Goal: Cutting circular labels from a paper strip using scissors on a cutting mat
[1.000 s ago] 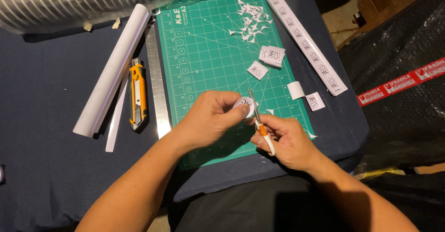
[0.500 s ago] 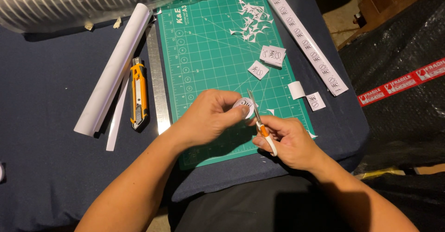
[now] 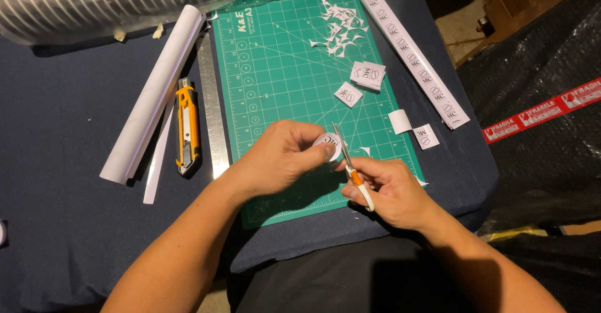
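Staying put at lower centre, the left hand (image 3: 282,156) still pinches the paper disc (image 3: 327,143) while the right hand (image 3: 391,191) keeps gripping the scissors (image 3: 350,166) at its edge.

Green gridded cutting mat (image 3: 275,69), orange-handled scissors (image 3: 354,174), orange-and-black utility knife (image 3: 186,125), dark blue cloth (image 3: 56,100).

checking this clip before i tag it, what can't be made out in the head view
- Small round paper piece: mostly covered by the left hand fingers.
- Scissors: handles buried in the right hand grip.
- Plastic-wrapped bundle: cut off by the top edge.
- Pale object at far left: cut by the frame edge.
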